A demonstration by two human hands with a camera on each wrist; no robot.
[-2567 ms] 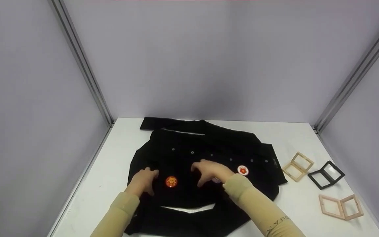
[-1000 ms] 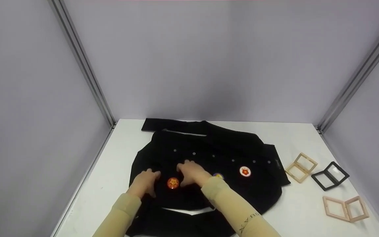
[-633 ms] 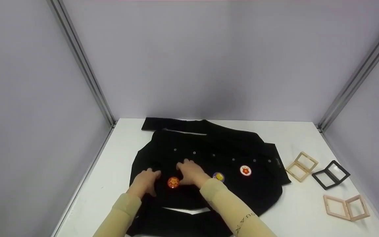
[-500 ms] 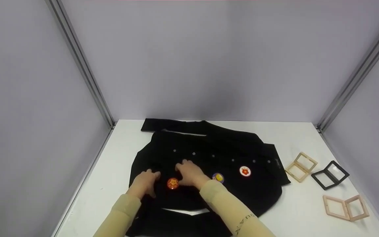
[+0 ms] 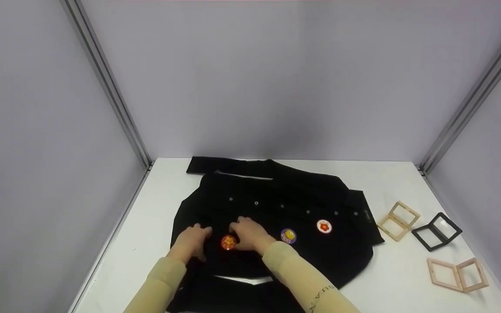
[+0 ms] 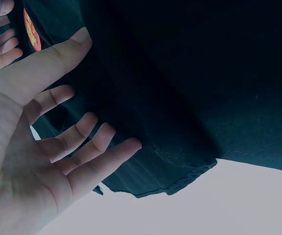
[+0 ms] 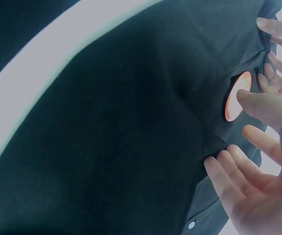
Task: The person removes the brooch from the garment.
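Note:
A black button-up garment [image 5: 250, 187] lies spread across the white table, a row of small buttons along it. Three round badges sit on it: an orange one [image 5: 228, 242], a purple and yellow one [image 5: 288, 236] and a white one with a red flower [image 5: 324, 226]. My left hand [image 5: 191, 241] rests at the garment's left part, fingers loosely bent and holding nothing. Just right of the orange badge is my right hand [image 5: 250, 234]. In the right wrist view its thumb [image 7: 263, 106] reaches over the badge face [image 7: 238, 98], while the other fingers touch the cloth, loosely spread.
On the right of the table [image 5: 407, 278] stand three small hinged frames: a light wooden one [image 5: 398, 221], a black one [image 5: 436, 231] and a pinkish wooden one [image 5: 457, 274]. Grey walls [image 5: 250, 78] enclose the table at the back and both sides.
My right hand has moved left from beside the purple badge to the orange badge, uncovering the purple one. Lately it dipped slightly, its thumb reaching the orange badge. My left hand stays nearly still.

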